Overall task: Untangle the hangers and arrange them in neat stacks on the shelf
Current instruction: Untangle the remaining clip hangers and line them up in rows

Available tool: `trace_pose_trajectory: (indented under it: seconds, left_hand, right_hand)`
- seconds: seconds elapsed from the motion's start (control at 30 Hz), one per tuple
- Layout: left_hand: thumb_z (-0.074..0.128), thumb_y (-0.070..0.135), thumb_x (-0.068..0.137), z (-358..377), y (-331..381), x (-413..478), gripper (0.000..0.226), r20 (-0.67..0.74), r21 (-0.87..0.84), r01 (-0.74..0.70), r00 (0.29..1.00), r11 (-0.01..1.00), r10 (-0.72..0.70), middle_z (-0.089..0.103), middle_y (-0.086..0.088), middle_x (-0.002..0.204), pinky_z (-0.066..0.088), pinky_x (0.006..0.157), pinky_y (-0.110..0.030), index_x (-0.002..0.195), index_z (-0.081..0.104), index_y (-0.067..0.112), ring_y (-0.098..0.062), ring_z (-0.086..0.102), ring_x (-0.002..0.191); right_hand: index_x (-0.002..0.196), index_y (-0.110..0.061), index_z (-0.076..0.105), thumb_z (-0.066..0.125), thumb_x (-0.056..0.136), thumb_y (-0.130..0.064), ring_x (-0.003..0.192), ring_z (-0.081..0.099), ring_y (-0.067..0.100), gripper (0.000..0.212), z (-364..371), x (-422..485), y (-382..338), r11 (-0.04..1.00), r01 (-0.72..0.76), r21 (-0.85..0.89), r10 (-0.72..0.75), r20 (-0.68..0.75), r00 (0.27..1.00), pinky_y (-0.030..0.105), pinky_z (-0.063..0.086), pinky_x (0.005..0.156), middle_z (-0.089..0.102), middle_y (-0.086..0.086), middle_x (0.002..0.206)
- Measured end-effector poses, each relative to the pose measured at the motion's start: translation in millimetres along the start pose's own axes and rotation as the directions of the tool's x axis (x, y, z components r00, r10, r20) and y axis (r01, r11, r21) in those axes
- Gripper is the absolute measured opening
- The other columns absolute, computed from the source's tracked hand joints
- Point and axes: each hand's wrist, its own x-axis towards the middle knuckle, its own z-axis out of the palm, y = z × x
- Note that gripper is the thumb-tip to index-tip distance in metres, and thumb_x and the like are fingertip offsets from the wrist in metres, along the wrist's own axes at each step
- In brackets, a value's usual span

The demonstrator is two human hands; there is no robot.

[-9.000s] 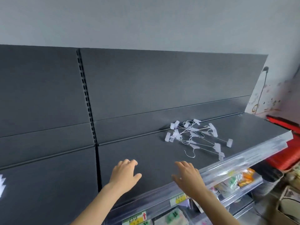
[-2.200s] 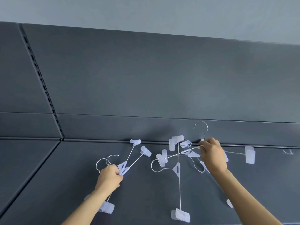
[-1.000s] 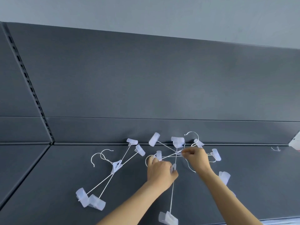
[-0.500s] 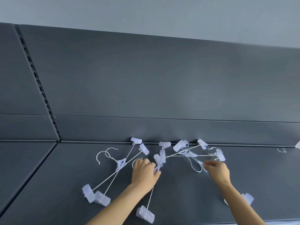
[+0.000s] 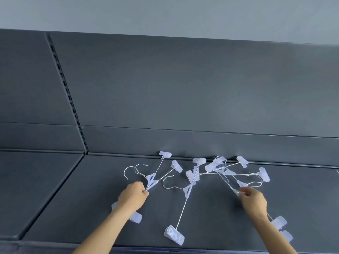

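Observation:
White wire clip hangers lie on the dark grey shelf (image 5: 73, 208). Two hangers (image 5: 152, 179) lie stacked on the left, and my left hand (image 5: 133, 196) pinches them at their middle. A single hanger (image 5: 187, 191) lies apart in the middle, its lower clip near the shelf's front. On the right a tangled bunch of hangers (image 5: 227, 171) remains, and my right hand (image 5: 252, 197) pinches one of its wires. Clips show below both wrists.
The shelf's dark back panel (image 5: 183, 98) rises just behind the hangers. A slotted upright (image 5: 67, 96) divides the shelving at the left. The shelf's front edge (image 5: 55, 243) runs along the bottom of the view.
My left hand has let go of the middle hanger and moved left to the pair. My right hand has drawn a wire down and right out of the tangle.

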Motion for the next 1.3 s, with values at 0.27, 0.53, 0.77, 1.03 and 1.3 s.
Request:
trace_pose_trajectory:
  seconds: [0.27,0.53,0.77,1.03,1.3]
  left_hand:
    - [0.050,0.005,0.084,-9,-20,-3,0.028,-0.201,-0.320,0.006,0.977,0.947,-0.074,0.051,-0.005,0.059,0.035,0.058,-0.029,0.057,0.044,0.010,-0.024,0.042,0.060]
    - [0.051,0.004,0.086,-15,-34,-23,0.026,-0.348,-0.424,-0.001,0.923,0.906,-0.162,0.048,-0.002,0.053,0.035,0.055,-0.029,0.061,0.047,0.008,-0.021,0.041,0.054]
    - [0.052,0.006,0.087,-34,-60,-58,0.039,-0.443,-0.328,0.027,0.878,0.944,-0.179,0.043,0.004,0.052,0.032,0.052,-0.029,0.054,0.037,0.022,-0.018,0.038,0.051]
    - [0.053,0.011,0.088,-66,-109,-89,0.034,-0.478,-0.195,-0.044,0.877,0.980,-0.056,0.047,0.007,0.064,0.037,0.054,-0.029,0.060,0.040,0.026,-0.019,0.053,0.065]
    - [0.058,0.008,0.085,-111,-212,-95,0.014,-0.512,-0.216,-0.143,0.859,0.966,0.013,0.048,0.007,0.061,0.045,0.061,-0.039,0.070,0.058,0.008,-0.022,0.053,0.064]
  right_hand:
    - [0.092,0.003,0.064,0.050,0.078,-0.009,0.077,0.047,0.037,0.023,18,-25,-31,0.989,0.146,0.020,-0.143,-0.108,0.984,0.034,0.036,0.072,0.057,0.023,0.086]
    - [0.104,-0.006,0.054,0.057,0.084,-0.019,0.099,0.049,0.026,0.024,84,-85,-74,0.930,0.345,-0.124,-0.301,0.279,0.912,0.028,0.042,0.084,0.045,0.013,0.113]
    - [0.123,-0.012,0.043,0.045,0.085,-0.009,0.113,0.040,0.031,0.038,85,-86,-67,0.789,0.393,-0.472,-0.289,0.278,0.916,0.028,0.040,0.090,0.038,0.013,0.126]
    - [0.103,-0.014,0.062,0.050,0.078,-0.004,0.111,0.039,0.033,0.030,90,-79,-50,0.700,0.476,-0.533,-0.355,0.318,0.879,0.029,0.036,0.077,0.050,0.009,0.116]
    - [0.076,0.006,0.068,0.058,0.057,0.026,0.079,0.048,0.041,0.029,114,-122,-106,0.778,0.545,-0.314,-0.582,-0.033,0.812,0.038,0.038,0.065,0.058,0.028,0.081]
